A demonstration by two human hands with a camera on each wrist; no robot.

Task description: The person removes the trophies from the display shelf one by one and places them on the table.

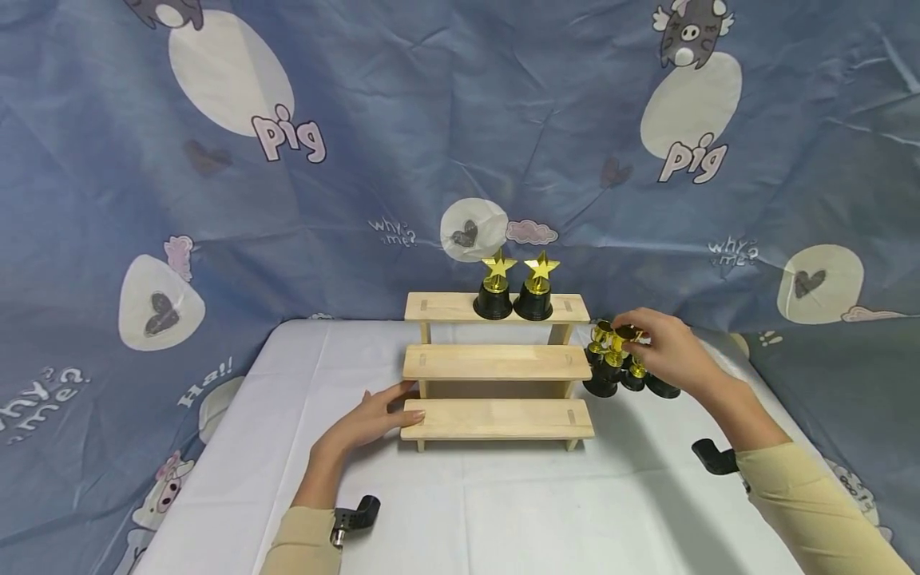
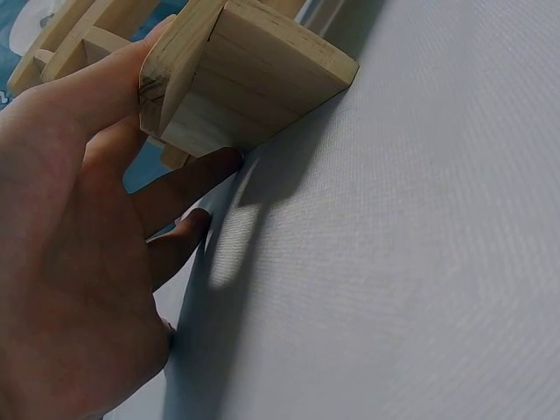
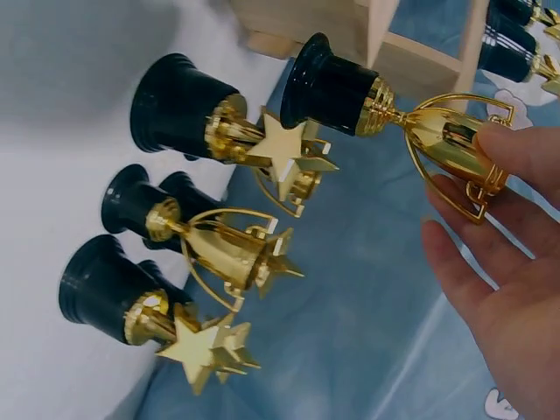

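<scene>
A three-tier wooden display stand point(image 1: 496, 363) stands on the table. My left hand point(image 1: 366, 419) holds its left end, thumb on the lowest tier; in the left wrist view some fingers are hidden behind the wood point(image 2: 254, 74). To the right of the stand, my right hand point(image 1: 672, 347) pinches a gold two-handled cup trophy point(image 3: 337, 92) by its cup, black base pointing away from the palm. Beside it several trophies with black bases are grouped, among them a star trophy point(image 3: 179, 109) and another cup trophy point(image 3: 223, 254). Two star trophies point(image 1: 493, 299) point(image 1: 534, 299) stand on the top tier.
A white cloth point(image 1: 517, 511) covers the table. Blue printed fabric point(image 1: 402, 144) hangs behind the stand and along both sides. A black wrist mount point(image 1: 357, 513) sits on the left forearm, and another point(image 1: 714, 458) on the right.
</scene>
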